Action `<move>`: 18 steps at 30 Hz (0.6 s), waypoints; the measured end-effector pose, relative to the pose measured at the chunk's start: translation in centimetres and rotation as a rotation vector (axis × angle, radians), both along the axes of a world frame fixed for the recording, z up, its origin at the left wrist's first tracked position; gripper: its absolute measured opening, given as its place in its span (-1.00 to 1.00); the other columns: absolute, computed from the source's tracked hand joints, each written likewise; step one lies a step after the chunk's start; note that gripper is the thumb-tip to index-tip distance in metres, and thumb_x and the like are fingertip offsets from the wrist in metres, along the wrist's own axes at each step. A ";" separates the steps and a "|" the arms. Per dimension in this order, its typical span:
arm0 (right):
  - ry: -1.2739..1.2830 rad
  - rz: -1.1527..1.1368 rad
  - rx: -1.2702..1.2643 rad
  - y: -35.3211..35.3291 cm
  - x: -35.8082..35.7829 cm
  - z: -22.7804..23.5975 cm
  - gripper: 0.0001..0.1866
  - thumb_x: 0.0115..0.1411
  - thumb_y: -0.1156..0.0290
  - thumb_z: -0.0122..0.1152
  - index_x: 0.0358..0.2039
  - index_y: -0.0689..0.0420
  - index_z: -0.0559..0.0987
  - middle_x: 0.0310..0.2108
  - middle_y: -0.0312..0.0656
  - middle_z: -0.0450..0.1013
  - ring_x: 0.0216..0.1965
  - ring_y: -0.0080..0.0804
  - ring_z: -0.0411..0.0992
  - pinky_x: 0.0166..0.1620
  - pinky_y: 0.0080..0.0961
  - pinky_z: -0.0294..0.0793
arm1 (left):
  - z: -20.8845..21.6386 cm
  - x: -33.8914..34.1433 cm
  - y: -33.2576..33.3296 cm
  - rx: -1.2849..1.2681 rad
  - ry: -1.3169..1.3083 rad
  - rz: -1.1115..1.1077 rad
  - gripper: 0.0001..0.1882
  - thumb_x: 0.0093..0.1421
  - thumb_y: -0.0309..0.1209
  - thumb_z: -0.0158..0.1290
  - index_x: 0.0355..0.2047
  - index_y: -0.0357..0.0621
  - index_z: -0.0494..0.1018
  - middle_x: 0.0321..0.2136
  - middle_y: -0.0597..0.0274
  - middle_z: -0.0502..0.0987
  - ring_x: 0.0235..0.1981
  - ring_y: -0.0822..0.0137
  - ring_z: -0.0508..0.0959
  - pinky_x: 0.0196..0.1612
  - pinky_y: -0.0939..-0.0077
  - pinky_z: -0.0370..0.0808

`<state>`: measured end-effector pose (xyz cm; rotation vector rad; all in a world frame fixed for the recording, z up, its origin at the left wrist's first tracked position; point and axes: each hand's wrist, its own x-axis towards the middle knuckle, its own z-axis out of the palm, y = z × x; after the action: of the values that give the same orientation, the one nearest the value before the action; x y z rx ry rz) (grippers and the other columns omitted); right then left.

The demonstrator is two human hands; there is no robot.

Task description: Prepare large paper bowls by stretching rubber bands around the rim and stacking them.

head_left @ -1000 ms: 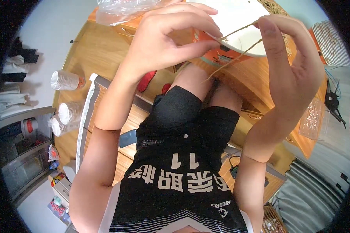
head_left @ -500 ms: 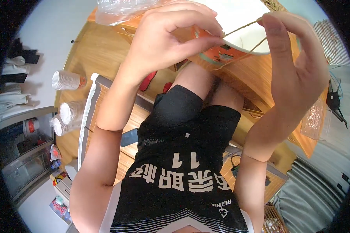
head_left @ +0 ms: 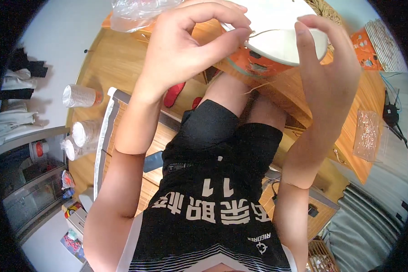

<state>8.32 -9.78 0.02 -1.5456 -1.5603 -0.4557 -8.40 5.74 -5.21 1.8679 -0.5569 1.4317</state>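
Observation:
My left hand pinches a thin piece of brown twine between thumb and forefinger, above the rim of a large paper tub with an orange printed outside and white interior. A short length of twine sticks out from the pinch toward the right. My right hand is over the tub's right side, its thumb and forefinger tips close together; what lies between them is too small to tell. Another thin strand shows below the tub, near my knees.
A bundle of twine lies behind the tub on the wooden table. Clear plastic wrap is at the far left, a clear plastic packet at the right. Wrapped stacks of white containers stand to the left, by a railing.
The twine stretched between my hands has gone slack, and its span to my right hand no longer shows. My right hand has moved slightly left; the tub's opening shows more.

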 end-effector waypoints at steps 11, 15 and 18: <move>0.009 0.071 -0.032 -1.3 -5.5 -0.3 -0.81 0.02 0.41 0.48 -0.33 0.14 0.68 -0.30 -0.24 0.62 -0.21 -0.28 0.55 0.00 -0.40 0.44 | 3.8 -2.6 -4.3 -0.346 0.542 0.415 -0.87 0.07 -0.62 0.20 -0.34 -0.25 0.64 -0.19 0.11 0.65 0.04 0.14 0.57 0.26 0.12 0.36; -0.014 0.060 -0.024 -0.6 -5.6 -0.3 -0.84 0.06 0.35 0.45 -0.33 0.09 0.70 -0.31 -0.27 0.63 -0.21 -0.30 0.56 0.06 -0.33 0.40 | 0.2 -0.3 -0.3 -0.025 -0.005 -0.056 -0.87 0.07 -0.62 0.21 -0.34 -0.24 0.65 -0.14 0.09 0.63 0.05 0.15 0.56 0.32 0.09 0.29; 0.051 0.084 -0.076 -0.7 -5.2 -0.1 -0.87 0.09 0.31 0.43 -0.35 0.04 0.72 -0.33 -0.30 0.64 -0.20 -0.33 0.56 0.18 -0.21 0.31 | -0.9 0.5 0.2 -0.024 -0.074 -0.073 -0.89 0.09 -0.61 0.22 -0.34 -0.23 0.66 -0.11 0.09 0.61 0.05 0.17 0.54 0.32 0.11 0.28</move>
<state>3.07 -10.46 -0.09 -1.5308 -1.6121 -0.3108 -7.89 5.95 -6.09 1.7639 -0.6344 1.4576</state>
